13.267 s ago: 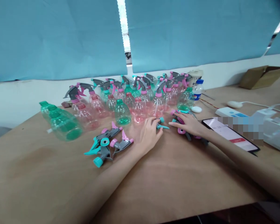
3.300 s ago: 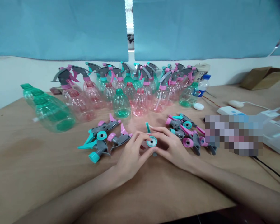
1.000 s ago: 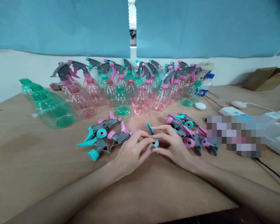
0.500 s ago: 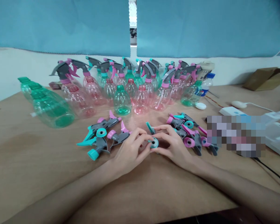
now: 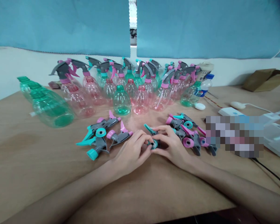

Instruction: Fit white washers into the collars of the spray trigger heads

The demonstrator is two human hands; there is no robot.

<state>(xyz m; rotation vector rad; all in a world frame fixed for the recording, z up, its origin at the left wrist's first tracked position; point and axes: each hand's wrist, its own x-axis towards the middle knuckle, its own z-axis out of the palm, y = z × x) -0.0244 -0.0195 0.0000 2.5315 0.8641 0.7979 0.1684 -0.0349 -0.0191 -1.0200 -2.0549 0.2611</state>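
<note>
In front of me, both hands work on one grey and teal spray trigger head (image 5: pixel 149 128), its teal collar turned toward me. My right hand (image 5: pixel 172 147) is closed around its body from the right, thumb low and fingers above. My left hand (image 5: pixel 134 151) pinches at the collar's opening; whether a small part sits between those fingertips is hidden. Left of my hands lie several loose spray heads, among them one with a teal collar (image 5: pixel 92 154) and one with a pink collar (image 5: pixel 111 134). More, including a pink-collared one (image 5: pixel 188 142), lie to the right.
Behind stand rows of pink and green bottles, several topped with spray heads; a green bottle (image 5: pixel 122 101) and a pink bottle (image 5: pixel 140 101) are uncapped. Green bottles (image 5: pixel 53 109) stand at left. A blue-capped bottle (image 5: pixel 206 84), white power strip (image 5: pixel 231 112) and cardboard box (image 5: pixel 263 79) are at right.
The spray head has tilted slightly in my right hand, its teal trigger shifting a little left and down. My left fingers have curled in closer over the collar, covering more of it.
</note>
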